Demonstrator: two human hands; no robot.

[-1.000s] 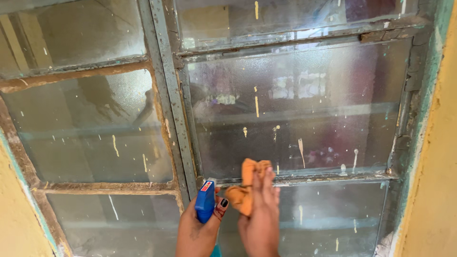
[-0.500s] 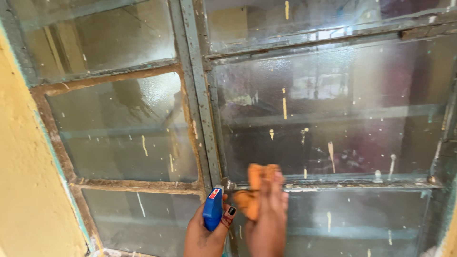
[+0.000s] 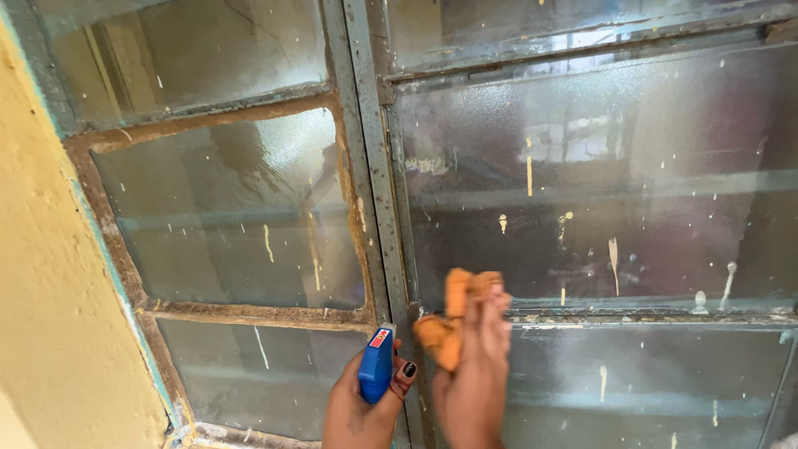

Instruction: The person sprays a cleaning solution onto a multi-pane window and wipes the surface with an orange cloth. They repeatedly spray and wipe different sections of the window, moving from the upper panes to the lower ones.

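My left hand (image 3: 357, 411) grips a blue spray bottle head (image 3: 376, 364) with a small red label, held close to the window's central metal post (image 3: 378, 183). My right hand (image 3: 474, 374) presses a crumpled orange cloth (image 3: 453, 320) against the glass at the horizontal bar between the middle and lower right panes (image 3: 632, 317). The frosted glass panes (image 3: 598, 191) are dusty and flecked with pale paint drips. The bottle's body is hidden below the frame edge.
A yellow wall (image 3: 50, 316) borders the window on the left. The left panes (image 3: 233, 216) sit in a rusty brown frame (image 3: 249, 313). Worn grey-green metal bars divide the upper panes (image 3: 582, 46).
The view has shifted left, so the window slid right and more of the yellow wall shows. Both hands stay together at the same bar, the cloth slightly higher on the glass.
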